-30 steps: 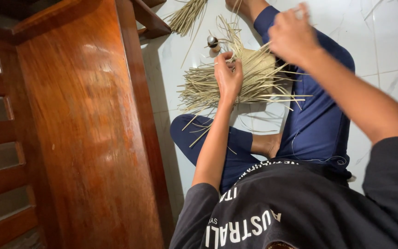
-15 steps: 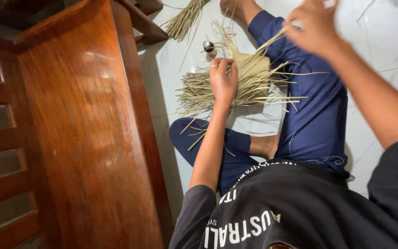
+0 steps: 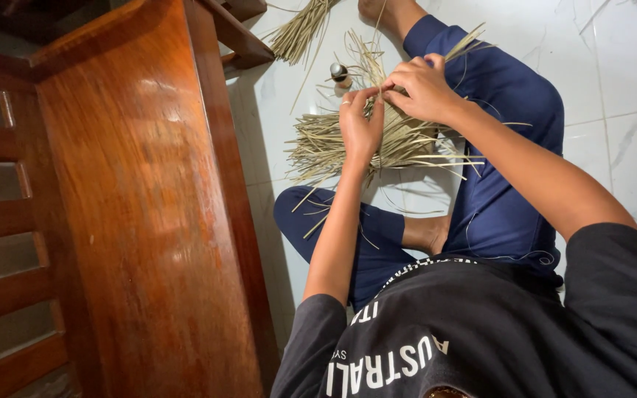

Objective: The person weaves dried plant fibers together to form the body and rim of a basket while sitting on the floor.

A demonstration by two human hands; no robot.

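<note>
I sit on a white tiled floor with a flat woven piece of dry straw strips (image 3: 399,140) resting over my leg in blue trousers. My left hand (image 3: 360,127), a ring on one finger, pinches a strip at the top edge of the weave. My right hand (image 3: 423,88) meets it there, fingers closed on the same thin strips. Loose strip ends fan out to the left and right of the weave.
A tall polished wooden furniture panel (image 3: 149,206) fills the left side, close to my left arm. A second straw bundle (image 3: 300,29) lies on the floor beyond it. A small round-capped object (image 3: 340,73) stands near the weave. White marble tiles (image 3: 621,88) spread to the right.
My right hand, raised high while drawing a strip upward, has come down to meet my left hand at the weave's top edge. The left hand stayed on the weave.
</note>
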